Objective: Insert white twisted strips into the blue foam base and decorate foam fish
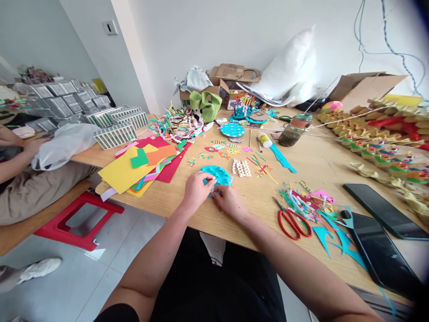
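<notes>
My left hand [198,191] is closed at the near left edge of a round blue paper piece [218,173], its thumb and fingertips pinched on it. My right hand [232,202] is also closed, fingers gripping the near edge of the same piece; they partly hide it. The blue piece has a wavy, raised surface. Just beyond lie small paper fish [224,154], rows of white curled pieces [243,168] and thin coloured paper strips [259,167]. Farther back is a blue disc with white dots [232,130].
Coloured paper sheets [125,172] lie to the left. Red-handled scissors [293,223], paper scraps [308,205] and two phones [382,255] are at right. A glue bottle [265,140] and glass jar [295,130] stand behind. Another person's hand [36,145] shows at far left.
</notes>
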Tool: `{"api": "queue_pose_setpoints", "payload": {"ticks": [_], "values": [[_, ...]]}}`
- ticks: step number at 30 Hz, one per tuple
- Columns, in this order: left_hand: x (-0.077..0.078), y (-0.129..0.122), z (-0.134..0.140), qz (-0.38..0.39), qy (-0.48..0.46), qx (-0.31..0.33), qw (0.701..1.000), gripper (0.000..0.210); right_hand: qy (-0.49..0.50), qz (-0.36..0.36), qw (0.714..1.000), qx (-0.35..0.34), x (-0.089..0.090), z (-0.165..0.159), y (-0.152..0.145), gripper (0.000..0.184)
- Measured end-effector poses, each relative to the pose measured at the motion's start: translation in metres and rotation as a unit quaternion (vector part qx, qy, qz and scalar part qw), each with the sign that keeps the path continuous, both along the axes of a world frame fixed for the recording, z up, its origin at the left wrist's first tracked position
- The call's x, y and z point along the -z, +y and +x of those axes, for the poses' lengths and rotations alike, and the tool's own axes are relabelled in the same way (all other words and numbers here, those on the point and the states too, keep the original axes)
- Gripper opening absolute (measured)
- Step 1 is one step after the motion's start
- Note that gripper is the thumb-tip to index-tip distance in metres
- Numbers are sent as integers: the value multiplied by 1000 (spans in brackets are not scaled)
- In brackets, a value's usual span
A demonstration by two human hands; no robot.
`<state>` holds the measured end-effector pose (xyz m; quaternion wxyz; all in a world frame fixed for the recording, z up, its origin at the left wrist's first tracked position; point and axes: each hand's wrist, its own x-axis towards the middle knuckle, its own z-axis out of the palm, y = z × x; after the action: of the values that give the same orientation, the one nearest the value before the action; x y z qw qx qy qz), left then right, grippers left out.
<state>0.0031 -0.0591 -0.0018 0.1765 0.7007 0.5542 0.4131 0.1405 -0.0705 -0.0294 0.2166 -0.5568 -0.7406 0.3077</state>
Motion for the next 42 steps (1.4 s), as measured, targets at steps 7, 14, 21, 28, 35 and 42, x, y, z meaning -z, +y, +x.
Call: {"api": "queue_pose_setpoints", "payload": {"ticks": [7,14,21,28,35,42], "values": [[-2,-2,-3,10,10,1,1000,5,-39,32,999,19,-1,-2,-1,17],[-6,-7,-2,-3,29,-21,999,7,-81,49,995,31,-2,-3,-3,14],[-12,-11,-3,12,51,-19,998,10,-88,52,994,39,-6,-4,-5,13],[-8,-6,-8,11,-19,15,1000,9,-87,36,995,39,-9,-5,-5,12],[1,-3,-12,5,-87,31,996,12,-81,35,995,41,-7,-5,-4,12],[8,-3,-15,-8,-136,24,990,13,-81,36,995,41,-7,-5,-4,12]]}}
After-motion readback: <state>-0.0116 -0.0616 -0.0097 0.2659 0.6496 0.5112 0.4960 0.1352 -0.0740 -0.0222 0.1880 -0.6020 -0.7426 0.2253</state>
